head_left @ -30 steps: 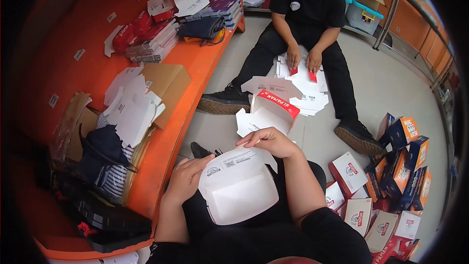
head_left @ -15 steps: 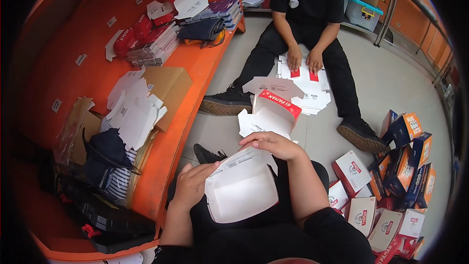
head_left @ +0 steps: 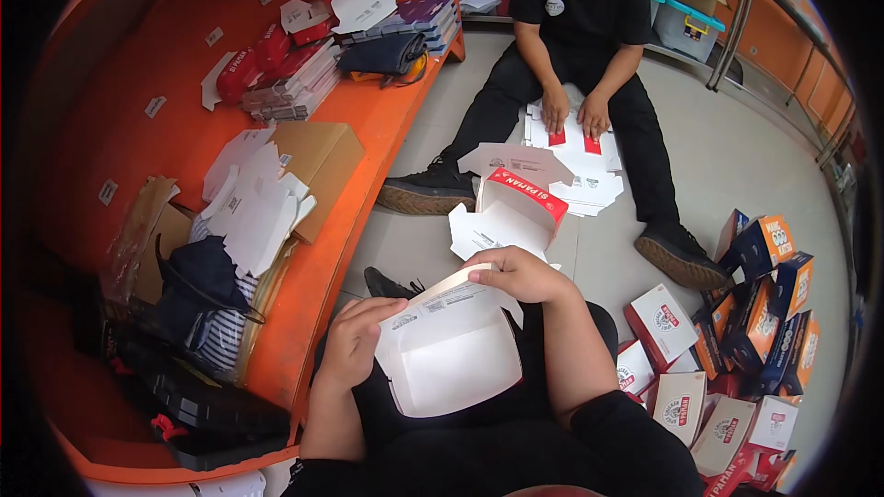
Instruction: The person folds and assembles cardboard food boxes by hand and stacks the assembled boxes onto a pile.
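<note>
On my lap rests a partly folded food box (head_left: 460, 370), white inside with its lid panel raised. My left hand (head_left: 354, 340) grips the lid's left corner, and my right hand (head_left: 525, 276) pinches the lid's upper right edge. Between the hands, the lid's far edge is bent over into a narrow fold. Just beyond, on the floor, lies a red and white box (head_left: 520, 202) marked SI PAMAN with its flaps open. The outer sides of the box in my hands are mostly hidden.
Opposite sits a person (head_left: 580, 28) in black, both hands on flat white and red cardboard sheets (head_left: 589, 189). Folded boxes (head_left: 681, 405) pile up at my right, beside orange and blue ones (head_left: 764, 313). An orange shelf (head_left: 368, 166) on the left carries cardboard, a dark cap (head_left: 207, 276) and stacks.
The fingers of both hands have closed further around the lid's edge, and that edge now shows a bent strip. The person opposite has kept the same pose.
</note>
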### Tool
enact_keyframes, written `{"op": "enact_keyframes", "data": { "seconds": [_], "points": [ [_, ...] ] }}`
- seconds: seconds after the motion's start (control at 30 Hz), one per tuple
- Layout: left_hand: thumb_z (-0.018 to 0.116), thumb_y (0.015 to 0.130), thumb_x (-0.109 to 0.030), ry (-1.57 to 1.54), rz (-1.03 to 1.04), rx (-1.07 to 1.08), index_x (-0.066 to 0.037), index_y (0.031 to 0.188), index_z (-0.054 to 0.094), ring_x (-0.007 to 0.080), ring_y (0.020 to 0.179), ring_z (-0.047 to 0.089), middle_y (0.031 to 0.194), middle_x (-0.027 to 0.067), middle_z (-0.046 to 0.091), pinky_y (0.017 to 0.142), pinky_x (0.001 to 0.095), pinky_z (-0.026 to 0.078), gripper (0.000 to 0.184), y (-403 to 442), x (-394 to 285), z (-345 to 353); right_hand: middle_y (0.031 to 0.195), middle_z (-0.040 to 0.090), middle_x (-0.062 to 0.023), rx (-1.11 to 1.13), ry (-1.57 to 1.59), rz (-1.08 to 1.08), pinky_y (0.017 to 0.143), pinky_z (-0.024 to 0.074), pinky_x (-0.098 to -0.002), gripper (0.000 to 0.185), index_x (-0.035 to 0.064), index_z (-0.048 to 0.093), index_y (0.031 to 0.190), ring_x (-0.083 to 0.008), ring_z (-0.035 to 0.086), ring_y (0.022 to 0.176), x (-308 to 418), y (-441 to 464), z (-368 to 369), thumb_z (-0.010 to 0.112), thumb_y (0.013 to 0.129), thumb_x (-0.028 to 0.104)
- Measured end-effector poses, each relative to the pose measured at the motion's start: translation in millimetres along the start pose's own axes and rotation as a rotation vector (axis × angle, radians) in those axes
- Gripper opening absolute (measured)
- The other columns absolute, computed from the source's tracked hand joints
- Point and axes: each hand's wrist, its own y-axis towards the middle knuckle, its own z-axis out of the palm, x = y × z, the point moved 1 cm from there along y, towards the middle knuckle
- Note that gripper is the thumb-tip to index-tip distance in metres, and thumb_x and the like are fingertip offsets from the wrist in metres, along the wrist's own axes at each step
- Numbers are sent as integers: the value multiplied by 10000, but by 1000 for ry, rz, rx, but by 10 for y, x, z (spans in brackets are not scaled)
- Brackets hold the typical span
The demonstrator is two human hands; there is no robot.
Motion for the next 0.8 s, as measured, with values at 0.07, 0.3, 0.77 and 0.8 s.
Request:
{"op": "enact_keyframes", "data": {
  "seconds": [0.07,0.3,0.77,0.8],
  "points": [
    [470,924,-160,-42,-91,-7,-8,1014,659,237,832,608,1019,121,645,758,304,452,258,-4,44,5,942,666,-96,8,-44,-13,828,447,-291,264,42,632,1063,-166,605,889,76,-35,1,544,912,240],
    [553,889,-134,-87,-320,113,2,1049,641,205,858,618,986,123,647,762,270,471,228,42,-64,10,933,667,-96,4,-40,-1,827,446,-293,257,48,639,1061,-173,605,887,66,-58,-20,554,905,233],
    [672,772,-80,137,-168,13,-41,962,680,213,710,571,775,83,625,641,298,442,193,12,-5,60,901,668,-71,71,-21,-116,802,460,-271,231,31,660,1029,-135,595,852,105,-108,-29,585,893,201],
    [671,772,-86,143,-163,13,-49,948,681,211,705,571,764,75,621,637,302,438,180,5,3,61,888,668,-75,71,-17,-110,792,461,-273,226,32,662,1014,-137,597,841,107,-115,-23,583,893,206]
  ]
}}
